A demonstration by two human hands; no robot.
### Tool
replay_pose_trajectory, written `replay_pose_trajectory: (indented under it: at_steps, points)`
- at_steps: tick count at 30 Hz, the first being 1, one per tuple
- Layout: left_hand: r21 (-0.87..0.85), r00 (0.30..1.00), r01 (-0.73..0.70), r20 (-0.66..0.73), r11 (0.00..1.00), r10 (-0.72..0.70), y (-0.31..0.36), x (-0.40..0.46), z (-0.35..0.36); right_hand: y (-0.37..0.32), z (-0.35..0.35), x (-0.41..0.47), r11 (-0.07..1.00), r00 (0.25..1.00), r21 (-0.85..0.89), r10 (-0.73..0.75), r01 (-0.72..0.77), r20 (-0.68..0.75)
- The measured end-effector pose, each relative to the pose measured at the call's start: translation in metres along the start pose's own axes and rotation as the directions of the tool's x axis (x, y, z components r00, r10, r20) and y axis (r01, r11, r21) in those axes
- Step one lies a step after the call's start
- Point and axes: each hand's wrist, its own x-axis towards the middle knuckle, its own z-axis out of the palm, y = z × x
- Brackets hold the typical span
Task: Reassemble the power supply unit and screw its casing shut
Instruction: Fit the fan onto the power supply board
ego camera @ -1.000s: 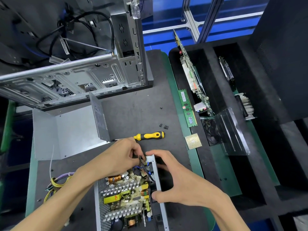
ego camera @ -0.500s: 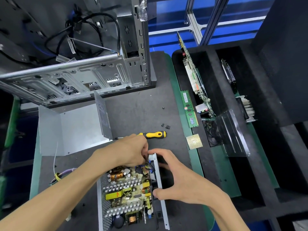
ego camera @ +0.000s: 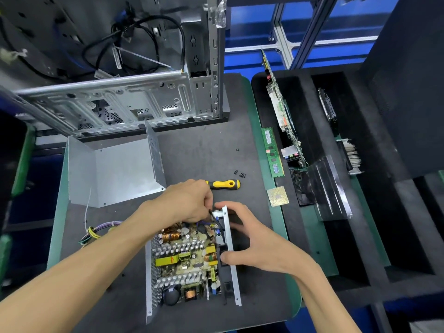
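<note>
The open power supply unit (ego camera: 187,263) lies on the dark mat near me, its circuit board, coils and heat sinks bare. My left hand (ego camera: 185,203) curls over the unit's far corner and pinches the black wires (ego camera: 216,221) there. My right hand (ego camera: 242,236) grips the unit's right side panel (ego camera: 231,263), thumb on the inner face, fingers behind it. The grey metal cover (ego camera: 115,169) stands open at the left. A yellow-handled screwdriver (ego camera: 224,184) lies just beyond my left hand. Three black screws (ego camera: 240,174) sit near its handle, another screw (ego camera: 237,149) farther back.
An empty computer case (ego camera: 125,102) stands at the back of the mat. A cable bundle (ego camera: 101,230) trails left of the unit. At the right lie a RAM stick (ego camera: 272,152), a CPU (ego camera: 278,196), and a black foam tray (ego camera: 360,188) holding boards and a fan.
My left hand has shifted a little right over the unit's far corner, its fingers pinching deeper at the wires. My right hand keeps its grip on the side panel.
</note>
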Motion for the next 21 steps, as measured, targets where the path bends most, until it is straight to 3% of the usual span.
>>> replay_pose_trajectory:
  at_steps: [8,13,21]
  points:
    - [0.004,0.982,-0.174,0.075,0.985,0.173,-0.002,-0.004,-0.008,0.001,0.008,-0.002,0.997,0.995,0.013,-0.073,0.074,-0.066]
    - [0.13,0.989,-0.131,-0.058,0.983,0.139,0.006,-0.009,-0.001,0.001,0.012,-0.003,0.996,0.992,0.037,-0.075,0.079,-0.103]
    - [0.052,0.987,-0.079,-0.135,0.995,0.086,0.001,-0.016,0.001,0.003,0.019,-0.004,0.993,0.985,0.108,-0.027,0.046,-0.171]
